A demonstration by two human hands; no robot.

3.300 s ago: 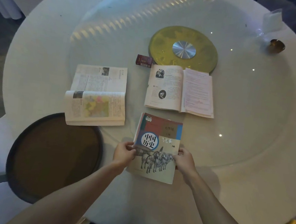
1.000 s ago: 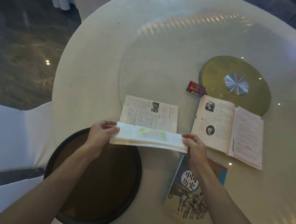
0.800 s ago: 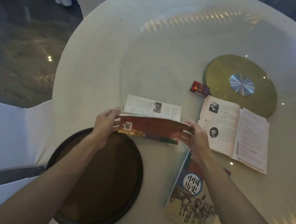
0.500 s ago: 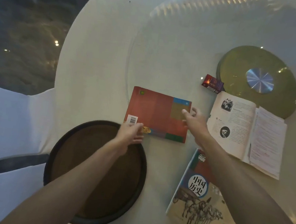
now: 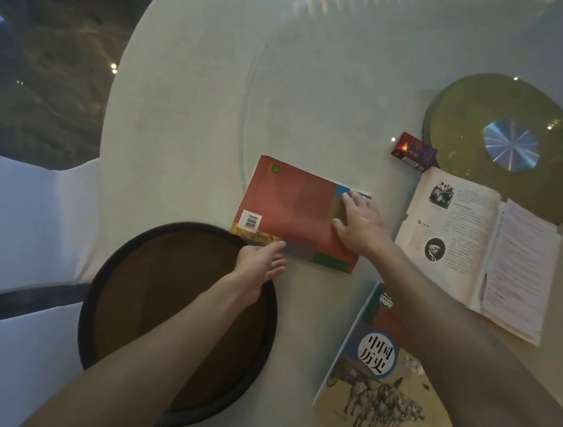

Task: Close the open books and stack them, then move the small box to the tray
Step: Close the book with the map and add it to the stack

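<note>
Surface: round white table (image 5: 187,108) with a clear glass turntable (image 5: 337,81) over its middle; dark floor off to the left.
Tray: round dark-rimmed brown tray (image 5: 93,298) at the table's near-left edge, nothing lying in it.
Left hand: my left hand (image 5: 258,262) reaches over the tray's far rim, fingers loosely extended, fingertips touching the near edge of the closed book, gripping nothing.
Closed red book: red-covered book, back cover up (image 5: 291,207), lies flat, long axis left to right, slightly tilted, barcode corner toward the tray, just beyond the tray.
Right hand: my right hand (image 5: 358,224) lies palm down on the red book's right part, fingers spread flat, pressing rather than gripping.
History book: closed book with horses on its cover (image 5: 373,387), near right, long axis running away from me, title upright.
Small box: small dark red box (image 5: 415,152) on the glass, long axis left to right, beside the olive-gold round disc (image 5: 473,104).
Open book: open white-paged book (image 5: 460,237), spine pointing away from me.
</note>
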